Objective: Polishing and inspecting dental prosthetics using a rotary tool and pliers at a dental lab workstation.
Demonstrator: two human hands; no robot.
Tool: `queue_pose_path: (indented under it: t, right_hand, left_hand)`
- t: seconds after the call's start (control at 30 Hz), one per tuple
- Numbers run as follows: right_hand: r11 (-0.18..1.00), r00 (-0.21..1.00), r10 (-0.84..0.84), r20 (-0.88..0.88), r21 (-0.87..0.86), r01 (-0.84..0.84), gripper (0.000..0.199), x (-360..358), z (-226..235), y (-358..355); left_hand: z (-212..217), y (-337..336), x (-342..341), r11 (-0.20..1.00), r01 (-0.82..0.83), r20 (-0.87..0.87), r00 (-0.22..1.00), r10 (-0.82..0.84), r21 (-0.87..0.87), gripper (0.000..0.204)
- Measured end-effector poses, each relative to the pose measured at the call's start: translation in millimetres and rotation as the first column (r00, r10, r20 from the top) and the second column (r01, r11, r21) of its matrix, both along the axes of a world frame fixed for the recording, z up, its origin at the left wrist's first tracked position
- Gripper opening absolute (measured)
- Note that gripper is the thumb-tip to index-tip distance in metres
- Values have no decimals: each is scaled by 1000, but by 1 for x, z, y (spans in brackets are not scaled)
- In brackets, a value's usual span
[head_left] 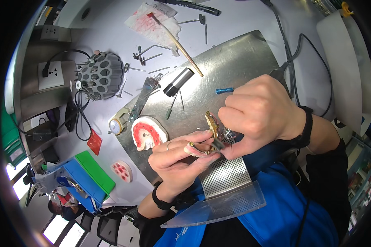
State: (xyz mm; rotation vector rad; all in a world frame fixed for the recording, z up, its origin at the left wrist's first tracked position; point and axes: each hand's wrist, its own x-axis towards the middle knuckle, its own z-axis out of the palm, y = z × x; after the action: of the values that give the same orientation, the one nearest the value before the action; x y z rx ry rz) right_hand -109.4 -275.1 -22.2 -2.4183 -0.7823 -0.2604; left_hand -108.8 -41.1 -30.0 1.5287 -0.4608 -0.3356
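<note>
Grey rack [99, 76], left of upper centre: rounded, many round holes; several metal-shanked burs stand in it, others lie loose just beside it. Clear plastic sleeve [142, 99], below and right of it – thin metal shanks show at its open end. Blue bin [85, 188] with green panel [95, 175], lower left: contents too small to tell. Pink slab [121, 171], near the bin: dark red spots in its face.

Centre: arch-shaped dental piece [202, 150], pink with gold-coloured parts, above the upper end of the perforated metal plate [224, 179]. Left hand [178, 158]: fingers and thumb clamped on the dental piece. Right hand [257, 115]: fingers curled together, closed on a grey-tipped tool [218, 143] – most of it hidden; tip at the dental piece, contact not certain.

Metal tray [235, 57], centre to upper right; plaster model [149, 133] with a red arch rests at its left side. Stained tissue [152, 26], top of frame, with a brush [175, 43] lying across it.
</note>
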Motion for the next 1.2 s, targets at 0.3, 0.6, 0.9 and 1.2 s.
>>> queue_pose_path:
  t: [0.3,0.6,0.9,1.2]
  right_hand:
    - [1000,1000,3,2,4,-3,51,0,0,-1]
    - [1000,1000,3,10,3,-3,54,2,-2,-3]
    - [1000,999,-20,35,-11,20,51,3,-2,-6]
    - [999,999,-22,27,38,21,45,0,-2,0]
  left_hand:
    - [-7,-1,-6,992,-80,-86,994,72,-95,20]
    - [-9,3,-4,992,-40,-99,995,28,-123,22]
    - [-9,1,-3,987,-35,-105,994,19,-156,21]
    - [-11,2,-8,996,-53,-100,994,46,-69,21]
